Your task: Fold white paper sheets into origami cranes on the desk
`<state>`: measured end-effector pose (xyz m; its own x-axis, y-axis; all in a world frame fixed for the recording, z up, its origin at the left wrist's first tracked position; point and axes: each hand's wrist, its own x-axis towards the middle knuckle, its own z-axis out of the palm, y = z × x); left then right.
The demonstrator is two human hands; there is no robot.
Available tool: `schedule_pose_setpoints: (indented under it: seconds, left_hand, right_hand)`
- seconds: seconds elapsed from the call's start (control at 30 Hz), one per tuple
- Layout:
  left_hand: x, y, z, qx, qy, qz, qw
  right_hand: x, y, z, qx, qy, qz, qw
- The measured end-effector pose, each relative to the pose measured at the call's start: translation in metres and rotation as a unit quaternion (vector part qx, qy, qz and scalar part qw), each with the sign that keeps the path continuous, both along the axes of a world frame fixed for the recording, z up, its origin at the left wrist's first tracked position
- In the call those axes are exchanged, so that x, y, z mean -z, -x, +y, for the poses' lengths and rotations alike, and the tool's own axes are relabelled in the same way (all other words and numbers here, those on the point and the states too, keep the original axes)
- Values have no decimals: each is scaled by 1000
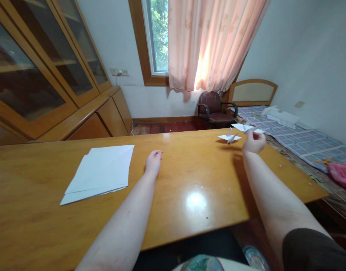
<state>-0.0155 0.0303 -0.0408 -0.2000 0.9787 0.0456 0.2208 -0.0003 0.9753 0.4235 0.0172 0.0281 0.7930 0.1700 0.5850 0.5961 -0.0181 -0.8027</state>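
Note:
A white folded paper crane is pinched between the thumb and fingers of my right hand, held over the far right end of the table. Just left of it, a second paper crane stands on the tabletop with its wings spread. My left hand rests on the wood near the middle with its fingers curled in, and nothing shows in it. Left of that hand lies a stack of white paper sheets, its edges not quite lined up.
The glossy wooden table spans the view, with small scraps near its right edge. Beyond that edge is a bed with a checked cover. A brown armchair stands behind the table, and a glass-doored cabinet lines the left wall.

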Motion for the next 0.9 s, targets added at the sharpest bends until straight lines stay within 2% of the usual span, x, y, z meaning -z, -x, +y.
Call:
schedule_pose_setpoints:
  seconds: [0.1,0.23,0.43,0.9]
  left_hand:
    - [2,0,0,6,-2,-9,1000]
    - [2,2,-1,8,-1,-23,1000]
    - [-1,5,-6,19,13,-60,998]
    - [-6,5,-11,19,15,-44,999]
  right_hand:
    - [19,-52,-11,62,59,-5,996]
    - [42,-82,-12,70,140,-3,988]
    - [59,-99,2,64,185,58,979]
    - [61,-117,14,27,224,103,969]
